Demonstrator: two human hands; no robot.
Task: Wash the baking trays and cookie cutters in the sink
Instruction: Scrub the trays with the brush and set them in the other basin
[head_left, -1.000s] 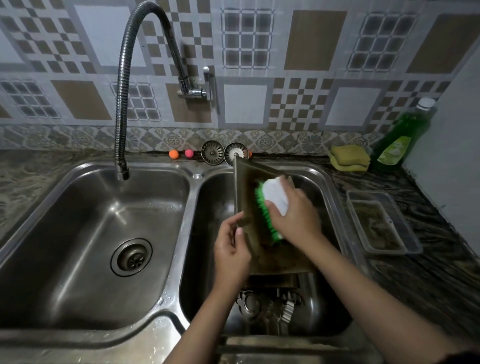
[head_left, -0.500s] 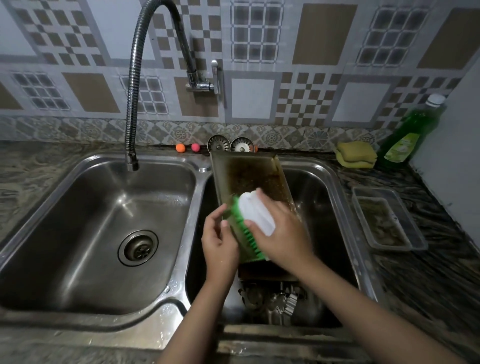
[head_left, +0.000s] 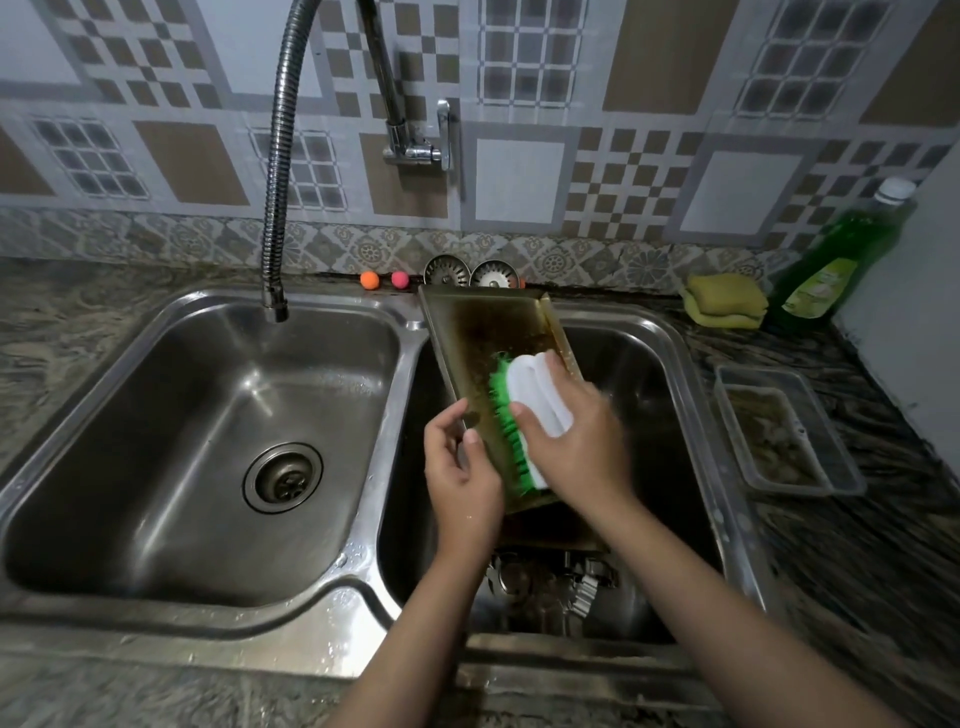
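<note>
A patterned tile wall backed the marble-look worktop (head_left: 857, 545) and its double steel sink (head_left: 395, 395). You held the stained baking tray (head_left: 493, 332) tilted over the right basin, its far edge near the sink's back rim at twelve o'clock. Your left hand (head_left: 460, 473) pinched the tray's left rim. Your right hand (head_left: 582, 441) gripped a white brush (head_left: 535, 395), fingers curled over its back, green bristles against the tray. Cookie cutters (head_left: 561, 582) lay in the basin beneath. At two o'clock stood a green soap bottle (head_left: 831, 260) beside yellow sponges (head_left: 727, 301).
</note>
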